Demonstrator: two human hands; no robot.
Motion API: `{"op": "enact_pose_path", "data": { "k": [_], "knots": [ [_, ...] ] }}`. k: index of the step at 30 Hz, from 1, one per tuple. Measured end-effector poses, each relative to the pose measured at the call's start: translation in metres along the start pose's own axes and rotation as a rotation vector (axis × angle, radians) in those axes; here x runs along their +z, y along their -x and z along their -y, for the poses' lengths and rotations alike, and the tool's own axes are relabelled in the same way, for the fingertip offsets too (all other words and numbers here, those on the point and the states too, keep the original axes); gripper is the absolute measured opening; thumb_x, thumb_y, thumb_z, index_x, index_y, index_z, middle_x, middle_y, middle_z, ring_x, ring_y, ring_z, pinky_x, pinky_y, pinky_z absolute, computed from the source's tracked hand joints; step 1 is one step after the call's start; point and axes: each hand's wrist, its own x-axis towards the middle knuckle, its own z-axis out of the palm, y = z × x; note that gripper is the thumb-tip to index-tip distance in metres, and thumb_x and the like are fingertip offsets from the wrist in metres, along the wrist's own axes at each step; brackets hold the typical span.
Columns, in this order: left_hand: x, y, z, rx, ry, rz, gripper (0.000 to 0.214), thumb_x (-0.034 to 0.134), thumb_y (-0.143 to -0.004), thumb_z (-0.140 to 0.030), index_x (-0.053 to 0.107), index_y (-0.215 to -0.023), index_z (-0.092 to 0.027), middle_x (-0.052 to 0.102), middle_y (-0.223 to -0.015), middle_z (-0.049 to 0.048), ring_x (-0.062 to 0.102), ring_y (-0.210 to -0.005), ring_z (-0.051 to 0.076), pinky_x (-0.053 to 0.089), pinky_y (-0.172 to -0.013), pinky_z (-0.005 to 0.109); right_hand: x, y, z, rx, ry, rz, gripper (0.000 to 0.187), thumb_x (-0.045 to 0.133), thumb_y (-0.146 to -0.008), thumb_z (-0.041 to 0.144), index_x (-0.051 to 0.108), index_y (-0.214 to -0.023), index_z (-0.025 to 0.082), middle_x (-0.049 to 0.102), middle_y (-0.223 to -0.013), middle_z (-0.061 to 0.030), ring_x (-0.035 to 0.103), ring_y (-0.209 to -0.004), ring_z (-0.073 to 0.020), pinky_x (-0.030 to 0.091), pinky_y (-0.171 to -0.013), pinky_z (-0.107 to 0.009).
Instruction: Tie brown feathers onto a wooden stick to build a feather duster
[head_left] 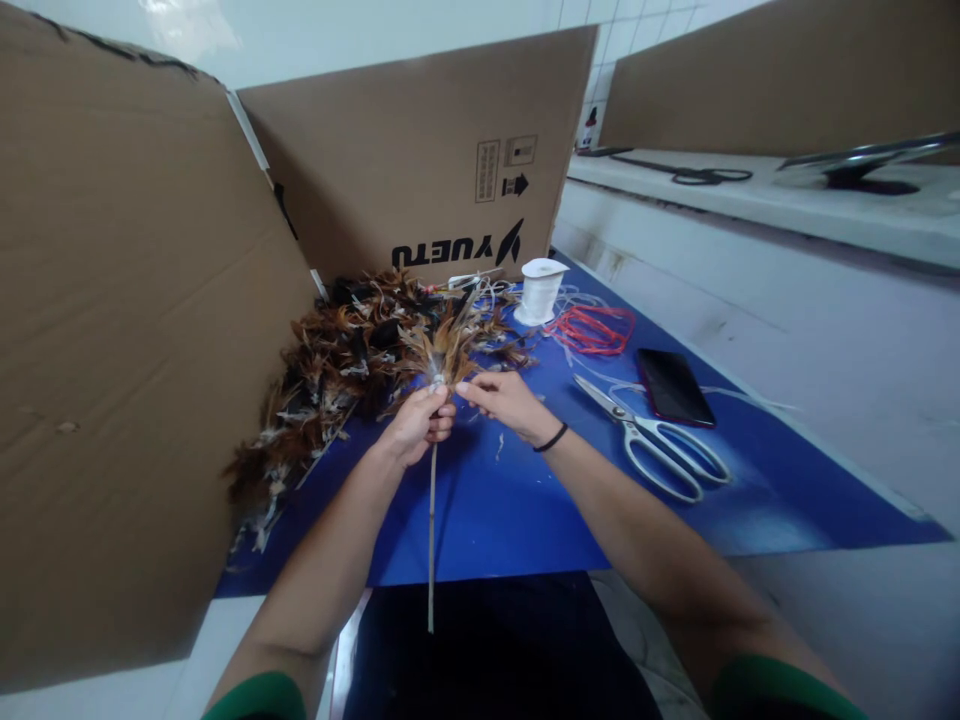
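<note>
My left hand (420, 420) is closed around the top of a thin wooden stick (432, 540) that hangs down toward me. A tuft of brown feathers (447, 352) fans out from the stick's top, just above my fingers. My right hand (504, 400) is pinched beside the tuft's base, fingertips pressed together near the left hand; what they pinch is too small to make out. A black band sits on the right wrist.
A heap of loose brown feathers (330, 390) lies left on the blue mat (525, 500). A white thread spool (540, 290), red cord (594, 330), scissors (652, 440) and a dark phone (673, 388) lie to the right. Cardboard walls (127, 330) stand left and behind.
</note>
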Motion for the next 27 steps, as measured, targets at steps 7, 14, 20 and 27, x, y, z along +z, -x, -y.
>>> {"op": "enact_pose_path", "data": {
  "k": [7,14,20,27],
  "knots": [
    [0.007,0.002,0.003,0.009,-0.053,0.012,0.036,0.066,-0.073,-0.042,0.04,-0.078,-0.017,0.033,-0.059,-0.0082,0.019,-0.039,-0.001,0.011,-0.036,0.012,0.019,-0.001,-0.004,0.145,-0.517,0.046,0.039,0.073,-0.059,0.048,0.053,-0.06,0.015,0.045,-0.049,0.0071,0.039,-0.042,-0.0049,0.031,-0.043,-0.021],
    [0.009,0.002,0.004,0.002,-0.109,0.001,0.038,0.066,-0.071,-0.043,0.038,-0.075,-0.018,0.032,-0.058,-0.0085,0.02,-0.038,-0.001,0.011,-0.036,0.012,0.022,-0.003,-0.009,0.238,-0.623,-0.016,0.036,0.08,-0.049,0.04,0.057,-0.061,0.015,0.052,-0.052,0.006,0.041,-0.041,-0.0042,0.035,-0.041,-0.02],
    [0.01,0.002,0.005,0.004,-0.162,-0.015,0.038,0.066,-0.071,-0.043,0.039,-0.077,-0.018,0.032,-0.057,-0.009,0.021,-0.038,-0.001,0.012,-0.036,0.012,0.022,-0.003,-0.01,0.255,-0.64,-0.039,0.034,0.08,-0.048,0.038,0.059,-0.06,0.014,0.052,-0.05,0.0059,0.042,-0.041,-0.0038,0.035,-0.041,-0.019],
    [0.011,-0.001,0.002,-0.007,-0.23,-0.069,0.035,0.065,-0.072,-0.042,0.041,-0.078,-0.017,0.032,-0.057,-0.0092,0.02,-0.037,-0.001,0.011,-0.036,0.012,0.02,-0.002,-0.005,0.257,-0.656,-0.002,0.02,0.069,-0.063,0.03,0.058,-0.059,0.014,0.051,-0.046,0.0047,0.043,-0.041,-0.0041,0.032,-0.038,-0.016]
  ]
}}
